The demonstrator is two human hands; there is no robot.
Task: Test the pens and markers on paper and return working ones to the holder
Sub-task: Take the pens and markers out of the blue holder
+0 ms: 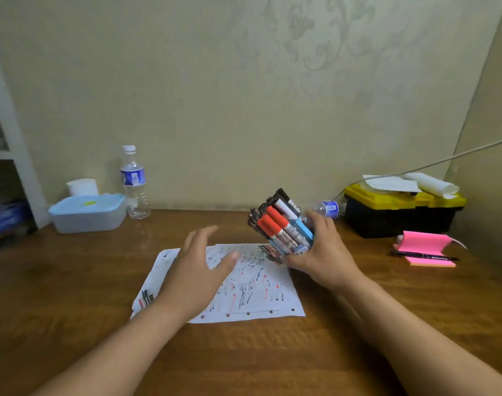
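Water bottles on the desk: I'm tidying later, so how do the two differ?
The left bottle stands upright beside the blue container; the right bottle lies on its side next to the toolbox. The left bottle shows whole, white cap included; the right bottle is partly hidden behind the right hand and its pen holder. Both are clear plastic with blue labels.

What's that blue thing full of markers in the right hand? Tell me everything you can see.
The pen holder is a light blue, box-shaped container, seemingly plastic, packed with markers, mostly red-capped and black-capped. The right hand grips its side and lower end, tilting it so the caps lean up and to the left. It is at the far right corner of the scribbled paper; whether its base touches the paper is hidden.
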